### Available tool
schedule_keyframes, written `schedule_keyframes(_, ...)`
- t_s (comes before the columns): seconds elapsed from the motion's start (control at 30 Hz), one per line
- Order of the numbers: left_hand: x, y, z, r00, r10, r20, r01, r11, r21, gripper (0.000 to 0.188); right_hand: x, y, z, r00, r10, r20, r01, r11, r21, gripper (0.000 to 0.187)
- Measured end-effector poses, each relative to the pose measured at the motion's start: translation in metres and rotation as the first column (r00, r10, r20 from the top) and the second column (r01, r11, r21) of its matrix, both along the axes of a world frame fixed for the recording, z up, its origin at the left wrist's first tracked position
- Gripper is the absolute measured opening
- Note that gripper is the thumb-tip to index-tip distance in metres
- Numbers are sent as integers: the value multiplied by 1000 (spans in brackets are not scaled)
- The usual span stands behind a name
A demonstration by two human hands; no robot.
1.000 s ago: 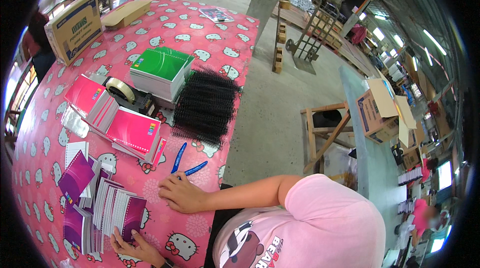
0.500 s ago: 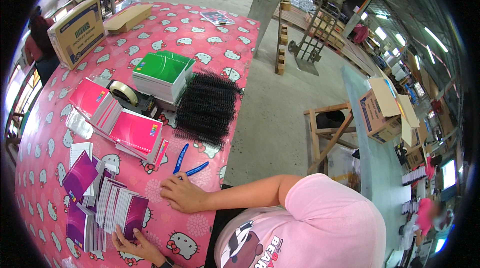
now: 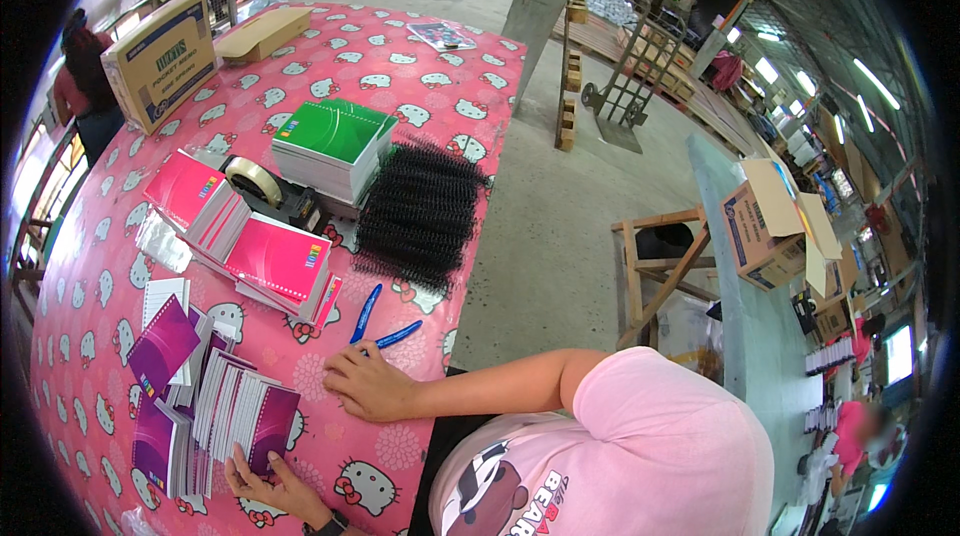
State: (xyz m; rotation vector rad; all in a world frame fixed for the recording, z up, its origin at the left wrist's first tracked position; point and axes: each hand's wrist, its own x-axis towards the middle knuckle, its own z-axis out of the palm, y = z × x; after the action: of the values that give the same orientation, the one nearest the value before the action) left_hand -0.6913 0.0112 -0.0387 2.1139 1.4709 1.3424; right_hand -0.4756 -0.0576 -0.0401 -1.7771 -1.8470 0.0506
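Along the bottom of a row of small purple notebooks (image 3: 225,406) on the table, my left hand (image 3: 275,496) grips the near end, thumb at the purple cover and fingers on the page side. A dark band circles that wrist. More purple notebooks (image 3: 165,346) lie fanned and stacked to the left. My right hand (image 3: 370,383) rests palm down on the tablecloth, fingers loosely bent and apart, with nothing visible in them. Just beyond its knuckles lie blue-handled pliers (image 3: 398,334), handles spread; their head is hidden by the hand.
On the pink patterned tablecloth (image 3: 110,276) are pink notebooks (image 3: 275,256), a tape dispenser (image 3: 262,186), green notebooks (image 3: 335,136) and black spiral coils (image 3: 420,216). A carton (image 3: 160,61) stands at far left. Right of the table are a hand truck (image 3: 630,76) and an open box (image 3: 765,226).
The whole scene has shifted a little to the right in view. Both hands keep their places beside the notebooks and the pliers.
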Motion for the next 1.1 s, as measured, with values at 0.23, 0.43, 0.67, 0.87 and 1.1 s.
schedule_keyframes(0.23, -1, 1, 0, 1000, 0, -20, 0, 1000, 21, 44, 0, 1, 0, 1000, 7, -11, -7, 1000, 5, 30)
schedule_keyframes(0.43, 0, 0, 0, 1000, 0, -13, 0, 1000, 6, 43, 0, 0, 2, 1000, 1, 2, -1, 1000, 14, 30)
schedule_keyframes(0.67, 0, -2, 2, 996, 24, -87, -23, 1000, 10, 42, 1, 0, 1, 1000, 10, 12, -10, 1000, 5, 31)
schedule_keyframes(0.87, 0, -2, 2, 999, 20, -43, -21, 1000, -23, 42, 0, 0, 3, 1000, 5, 18, -5, 1000, 1, 32)
schedule_keyframes(1.1, 0, -1, 1, 999, 11, -36, -12, 1000, -3, 42, 1, -1, 3, 1000, 6, 9, -6, 1000, -12, 33)
